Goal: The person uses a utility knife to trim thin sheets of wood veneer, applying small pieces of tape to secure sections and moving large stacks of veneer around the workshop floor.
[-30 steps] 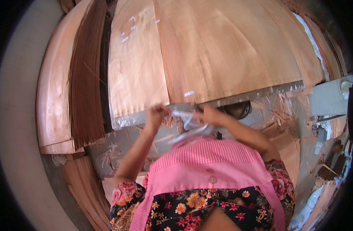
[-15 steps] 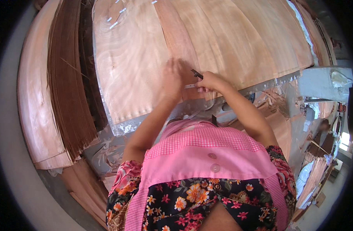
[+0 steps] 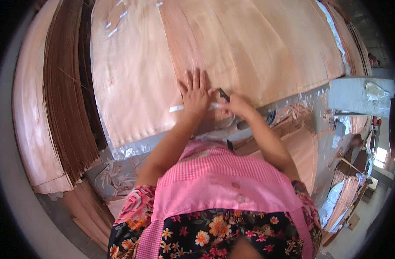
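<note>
A pale wood veneer sheet (image 3: 133,82) covers the table in front of me, with a redder veneer strip (image 3: 182,47) set into it. My left hand (image 3: 195,98) lies flat on this strip near its front end, fingers spread. A strip of white tape (image 3: 177,108) runs crosswise under the left palm, across the redder veneer. Just to the right, my right hand (image 3: 237,105) is closed around a small dark tool (image 3: 223,94) whose kind I cannot make out. The right fingers are close to the tape's right end, partly hiding it.
Short white tape pieces (image 3: 113,32) dot the far left of the sheet. A thick stack of brown veneer (image 3: 68,95) stands at the left. To the right is a grey block-like surface (image 3: 357,97) with a plastic bag. Veneer scraps (image 3: 296,112) lie below the table edge.
My left hand, blurred before, has come down flat on the redder strip with fingers spread. White tape now shows on both sides of it. The right hand keeps the dark tool.
</note>
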Demonstrator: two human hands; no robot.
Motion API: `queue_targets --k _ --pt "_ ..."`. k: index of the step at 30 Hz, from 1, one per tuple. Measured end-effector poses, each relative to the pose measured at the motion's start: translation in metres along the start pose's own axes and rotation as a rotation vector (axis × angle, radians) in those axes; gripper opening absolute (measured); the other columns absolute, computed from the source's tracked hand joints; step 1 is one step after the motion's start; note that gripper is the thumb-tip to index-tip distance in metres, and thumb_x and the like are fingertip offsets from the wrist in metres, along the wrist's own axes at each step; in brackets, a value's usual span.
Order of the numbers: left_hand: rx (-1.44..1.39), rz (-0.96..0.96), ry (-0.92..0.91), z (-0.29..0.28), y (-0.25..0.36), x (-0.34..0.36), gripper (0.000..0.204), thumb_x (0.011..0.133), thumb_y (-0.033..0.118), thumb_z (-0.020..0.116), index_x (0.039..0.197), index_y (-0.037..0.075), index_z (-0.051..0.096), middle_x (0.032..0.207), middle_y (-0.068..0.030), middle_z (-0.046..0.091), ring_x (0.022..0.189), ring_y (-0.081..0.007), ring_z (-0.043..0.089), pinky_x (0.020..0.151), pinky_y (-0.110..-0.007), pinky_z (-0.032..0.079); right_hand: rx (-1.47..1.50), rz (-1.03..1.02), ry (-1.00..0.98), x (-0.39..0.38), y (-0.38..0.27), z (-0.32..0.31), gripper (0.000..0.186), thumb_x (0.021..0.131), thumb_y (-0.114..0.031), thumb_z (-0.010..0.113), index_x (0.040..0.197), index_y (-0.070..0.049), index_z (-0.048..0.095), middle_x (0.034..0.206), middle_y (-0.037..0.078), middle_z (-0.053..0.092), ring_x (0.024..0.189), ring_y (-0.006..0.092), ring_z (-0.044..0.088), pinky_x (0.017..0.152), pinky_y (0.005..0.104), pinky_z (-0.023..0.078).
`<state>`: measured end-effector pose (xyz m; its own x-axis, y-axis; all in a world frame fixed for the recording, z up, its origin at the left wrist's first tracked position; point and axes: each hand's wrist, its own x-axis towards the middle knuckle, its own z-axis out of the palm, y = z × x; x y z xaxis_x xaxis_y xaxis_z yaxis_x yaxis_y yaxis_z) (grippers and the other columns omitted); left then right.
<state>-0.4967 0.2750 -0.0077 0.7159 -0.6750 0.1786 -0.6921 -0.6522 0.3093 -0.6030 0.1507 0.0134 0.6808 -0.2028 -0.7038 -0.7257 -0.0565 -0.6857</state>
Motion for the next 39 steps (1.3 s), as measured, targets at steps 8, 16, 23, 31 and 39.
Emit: queue_targets --k 8,16,23,31,39 --pt "-0.044 -0.082 -0.057 -0.001 0.001 0.003 0.056 0.087 0.039 0.038 0.134 0.011 0.027 0.14 -0.0102 0.022 0.131 -0.0318 0.013 0.101 -0.057 0.005 0.021 -0.146 0.168 -0.057 0.003 0.017 0.017 0.082 -0.017 0.058 0.071 -0.004 0.057 0.058 0.002 0.055 0.042 0.0078 0.045 0.04 0.0227 0.037" --pt "-0.295 0.165 0.104 -0.008 -0.044 0.09 0.048 0.085 0.027 0.042 0.128 0.006 0.036 0.136 -0.0094 0.031 0.129 -0.0256 0.023 0.105 -0.042 0.014 0.439 -0.085 0.153 0.081 -0.096 -0.045 0.016 0.084 -0.015 0.053 0.083 0.0 0.056 0.065 0.006 0.056 0.046 0.0116 0.047 0.045 0.0239 0.043" --pt "0.07 0.437 0.09 0.017 -0.056 0.095 0.046 0.084 0.032 0.042 0.118 0.002 0.047 0.127 -0.0119 0.044 0.118 -0.0252 0.04 0.1 -0.041 0.027 -0.94 -0.184 0.622 0.08 -0.103 -0.053 0.015 0.081 -0.018 0.056 0.082 -0.003 0.059 0.068 0.007 0.059 0.047 0.0128 0.05 0.045 0.0249 0.044" --pt "-0.405 0.264 0.102 -0.017 -0.135 0.083 0.043 0.081 0.015 0.043 0.123 0.004 0.041 0.13 -0.0145 0.038 0.123 -0.0258 0.033 0.102 -0.038 0.024 0.171 -0.052 0.01 0.116 -0.147 0.02 0.017 0.082 -0.016 0.056 0.082 0.001 0.057 0.066 0.011 0.06 0.046 0.0126 0.05 0.039 0.0264 0.04" --pt "-0.145 0.398 -0.104 -0.027 -0.136 0.071 0.048 0.086 0.028 0.043 0.128 0.006 0.036 0.136 -0.0079 0.031 0.128 -0.0245 0.024 0.103 -0.04 0.02 -0.905 -0.281 0.553 0.099 -0.122 0.006 0.025 0.083 -0.023 0.053 0.073 -0.001 0.06 0.058 0.009 0.057 0.048 0.0131 0.052 0.043 0.0278 0.043"
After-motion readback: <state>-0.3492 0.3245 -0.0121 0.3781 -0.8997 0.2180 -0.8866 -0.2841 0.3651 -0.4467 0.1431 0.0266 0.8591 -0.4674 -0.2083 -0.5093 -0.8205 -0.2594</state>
